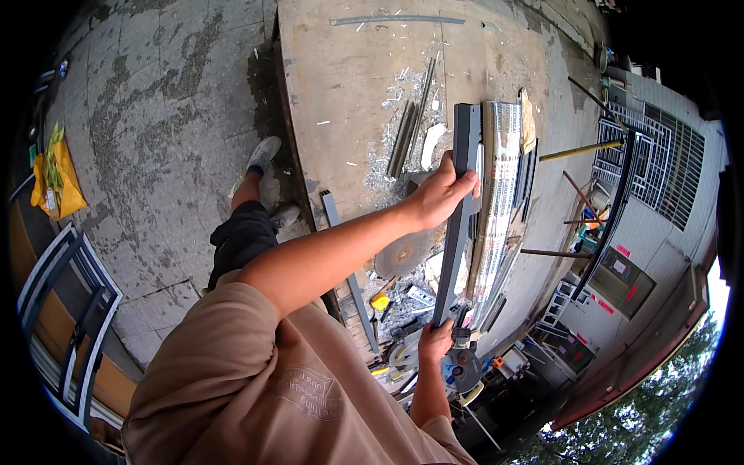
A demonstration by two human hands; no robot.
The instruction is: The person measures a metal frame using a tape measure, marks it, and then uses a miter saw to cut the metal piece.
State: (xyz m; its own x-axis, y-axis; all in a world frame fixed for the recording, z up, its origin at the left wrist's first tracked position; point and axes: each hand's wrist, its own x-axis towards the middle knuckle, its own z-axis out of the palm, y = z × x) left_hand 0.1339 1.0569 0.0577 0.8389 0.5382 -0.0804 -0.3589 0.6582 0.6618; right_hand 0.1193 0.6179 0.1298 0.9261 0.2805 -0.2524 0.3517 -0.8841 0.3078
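Note:
A long dark grey metal profile (454,248) slants almost upright through the middle of the head view. My left hand (443,194) is closed round its upper half, thumb across the face. Lower down, my right hand (435,342) grips the near end, its fingers partly hidden. Just right of the profile lies a bundle of profiles in clear plastic wrap (500,194). Close to my right hand is a dark power tool (465,368) that looks like a cut-off saw. A round saw blade (403,257) lies beneath my left forearm.
The wooden worktop (349,85) carries metal shavings and several loose profile offcuts (403,139). A yellow tape measure (380,301) sits near a grey strip (349,271) at the table edge. Window frames (74,325) and a yellow bag (62,182) are at left.

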